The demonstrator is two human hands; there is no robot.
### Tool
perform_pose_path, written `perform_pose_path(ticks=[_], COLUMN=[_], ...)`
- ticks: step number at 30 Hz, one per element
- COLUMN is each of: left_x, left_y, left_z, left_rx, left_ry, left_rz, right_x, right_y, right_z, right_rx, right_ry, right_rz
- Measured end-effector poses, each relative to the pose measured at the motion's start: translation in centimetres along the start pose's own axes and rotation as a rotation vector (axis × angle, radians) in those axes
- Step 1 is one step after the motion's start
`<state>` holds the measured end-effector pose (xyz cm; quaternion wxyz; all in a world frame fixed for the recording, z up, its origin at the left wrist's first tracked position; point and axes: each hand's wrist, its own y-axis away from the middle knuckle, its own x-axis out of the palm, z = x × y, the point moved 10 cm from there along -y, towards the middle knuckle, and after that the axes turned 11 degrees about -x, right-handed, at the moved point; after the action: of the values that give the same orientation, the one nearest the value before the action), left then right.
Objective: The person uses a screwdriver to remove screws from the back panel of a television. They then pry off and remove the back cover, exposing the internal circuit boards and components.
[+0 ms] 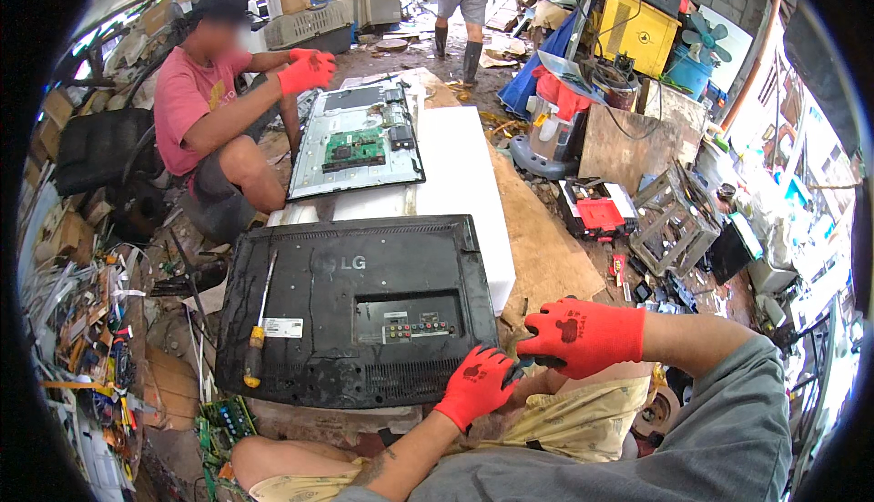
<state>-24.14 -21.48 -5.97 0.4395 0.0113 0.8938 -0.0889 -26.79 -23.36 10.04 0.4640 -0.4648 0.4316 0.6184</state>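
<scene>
A black flat television (300, 311) lies face down in front of me, its vented back cover and row of coloured sockets showing. Across the cover rests a screwdriver (258, 338) with a yellow-and-dark handle and a long shaft. My left hand (475, 385), in a red glove with dark fingertips, is at the television's near right corner, fingers curled. Just right of it, above my lap, my right hand (584, 336) in a matching glove has its fingers bent together and pointing toward the left one. What either hand pinches, if anything, is hidden.
Beyond lies an opened television panel (364, 133) with a green circuit board (353, 149); a co-worker (218, 92) in red gloves sits beside it. White foam (464, 174) lies underneath. A red-and-black case (599, 215), a metal frame (678, 220) and scrap (82, 338) surround me. Another person (462, 1) stands far back.
</scene>
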Motion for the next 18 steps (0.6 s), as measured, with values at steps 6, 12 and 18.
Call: perform_pose_path(ticks=[6,12,18], left_x=[0.3,-0.1,-0.5], left_y=[0.3,-0.1,0.1], left_z=[1.0,0.2,0.7], left_rx=[-0.007,-0.019,-0.015], left_ry=[-0.019,0.065,0.094], left_rz=[-0.028,0.001,-0.040], right_x=[1.4,-0.1,-0.2], right_y=[1.1,0.6,1.2], right_z=[-2.0,0.0,-0.8], right_rx=[0.401,0.138,0.229], right_ry=[-0.022,0.078,-0.006], right_rz=[0.209,0.036,-0.042])
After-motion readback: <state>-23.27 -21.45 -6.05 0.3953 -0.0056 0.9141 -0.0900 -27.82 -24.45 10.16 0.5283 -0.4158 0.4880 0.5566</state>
